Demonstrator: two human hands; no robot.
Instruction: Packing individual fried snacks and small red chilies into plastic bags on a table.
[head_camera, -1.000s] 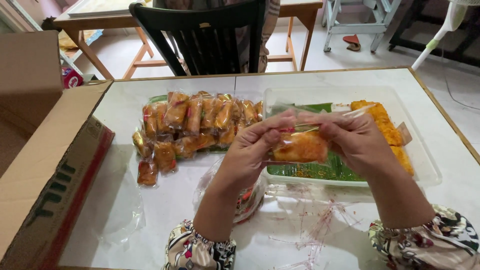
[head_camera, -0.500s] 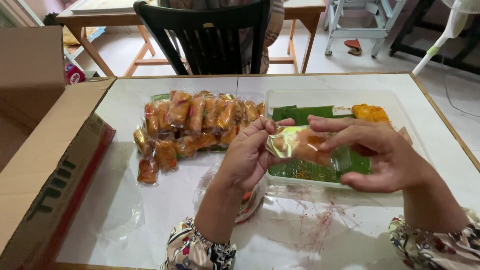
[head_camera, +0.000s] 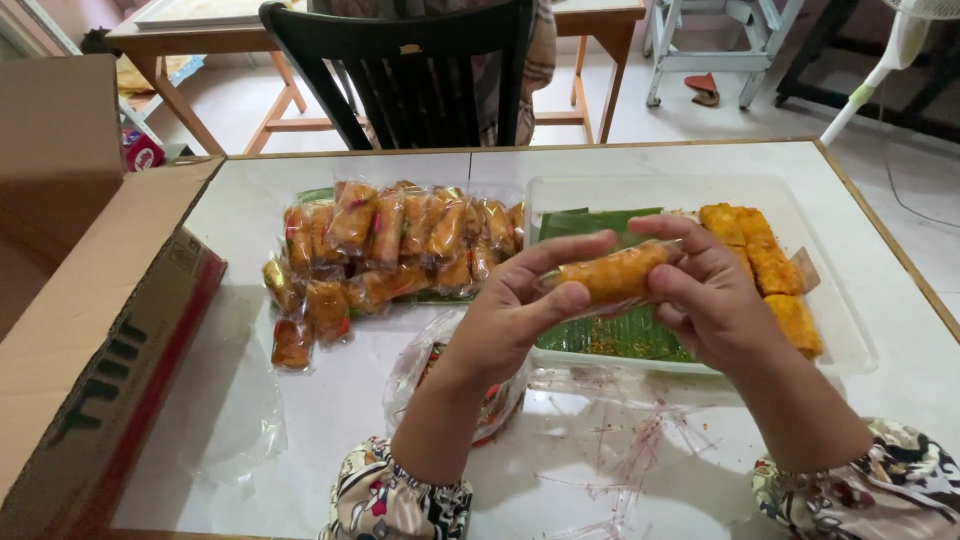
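Both the left hand (head_camera: 520, 315) and right hand (head_camera: 715, 295) pinch an orange wrapped roll (head_camera: 612, 276) in their grip above the clear tray (head_camera: 840, 330) on the tabletop (head_camera: 330, 420).

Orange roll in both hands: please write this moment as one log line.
left hand: holds orange roll | right hand: holds same roll | below: clear tray | left: wrapped rolls pile

Orange roll (head_camera: 612, 275), green leaf (head_camera: 610, 335)

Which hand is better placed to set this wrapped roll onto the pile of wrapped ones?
Probably the left hand. It pinches the wrapped roll on the side nearer the pile of wrapped rolls; the right hand sits over the clear tray, farther away.
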